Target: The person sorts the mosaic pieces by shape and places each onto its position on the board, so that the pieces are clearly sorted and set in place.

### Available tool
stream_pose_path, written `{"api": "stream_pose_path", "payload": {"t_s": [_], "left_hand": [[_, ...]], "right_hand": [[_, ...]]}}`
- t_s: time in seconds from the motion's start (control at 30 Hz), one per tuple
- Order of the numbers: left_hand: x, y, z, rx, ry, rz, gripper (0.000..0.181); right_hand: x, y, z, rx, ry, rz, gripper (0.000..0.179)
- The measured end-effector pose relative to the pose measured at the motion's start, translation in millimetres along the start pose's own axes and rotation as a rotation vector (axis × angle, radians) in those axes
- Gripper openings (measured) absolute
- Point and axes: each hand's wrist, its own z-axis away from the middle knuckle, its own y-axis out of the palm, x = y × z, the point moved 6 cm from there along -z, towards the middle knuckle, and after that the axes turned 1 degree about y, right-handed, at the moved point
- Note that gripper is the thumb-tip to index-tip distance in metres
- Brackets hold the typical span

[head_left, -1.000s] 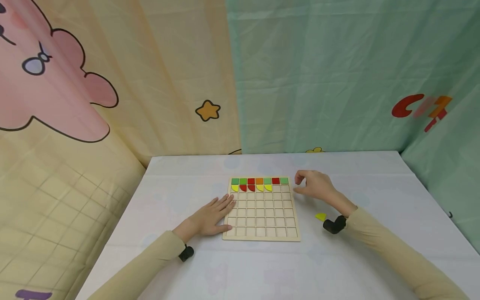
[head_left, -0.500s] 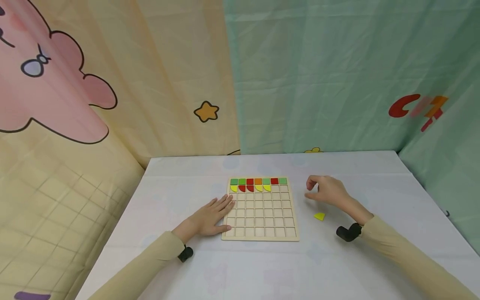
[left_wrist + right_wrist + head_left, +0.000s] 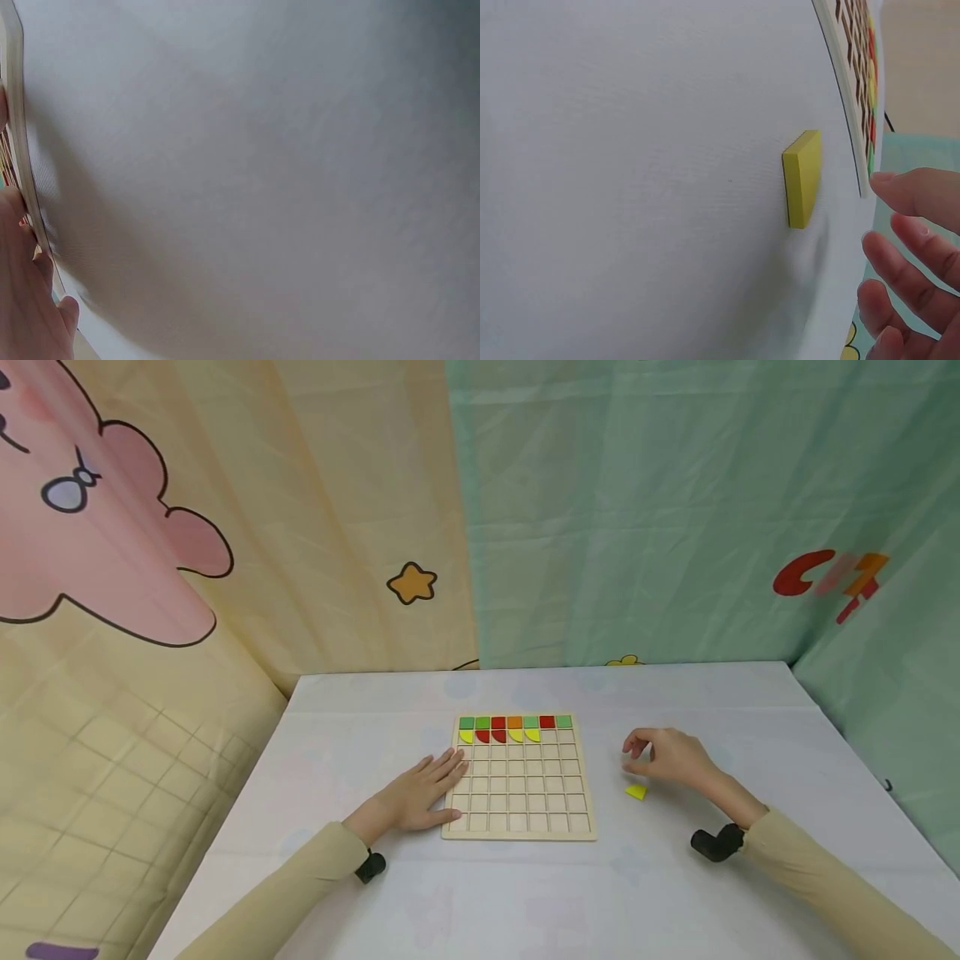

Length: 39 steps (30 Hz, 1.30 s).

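Observation:
A pale wooden grid board (image 3: 517, 837) lies on the table, its far row filled with green, red and orange squares. Several quarter-round pieces, yellow and red, sit in the second row from the left. My left hand (image 3: 422, 795) rests on the board's left edge with its fingers spread. To the right of the board lies a loose yellow quarter-round piece (image 3: 636, 792). Just beyond it my right hand (image 3: 671, 757) hovers, fingers loosely bent and thumb apart. In the right wrist view nothing is between that thumb and the fingers, and the yellow piece (image 3: 802, 184) lies apart from them.
A white cloth (image 3: 525, 902) covers the table. Printed curtains (image 3: 637, 510) hang behind it and along both sides. A black wrist camera (image 3: 717, 843) sits below the right hand, and another (image 3: 371, 867) below the left.
My right hand has moved from beside the board's far right corner, rightward and back toward me, to near the loose yellow piece. The left hand has stayed on the board.

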Motion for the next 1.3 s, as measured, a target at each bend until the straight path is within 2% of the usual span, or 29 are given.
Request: {"api": "stream_pose_path", "payload": {"t_s": [0.57,0.7,0.97,1.3], "left_hand": [[1.6,2.4,-0.7,0.019,-0.011,-0.009,0.083],[1.7,2.4,-0.7,0.017,-0.014,-0.007,0.083],[2.4,1.4,-0.3,0.018,-0.01,-0.005,0.083],[0.5,-0.4,0.5,0.012,0.005,0.013,0.082]], "right_hand": [[-7.9,7.4,23.4,0.04,0.014,-0.041,0.015],[-7.6,7.0,26.9,0.042,0.008,-0.041,0.019],[-8.4,8.9,30.5,0.055,0.016,-0.043,0.026],[-7.2,13.0,32.2,0.057,0.011,-0.043,0.019]]}}
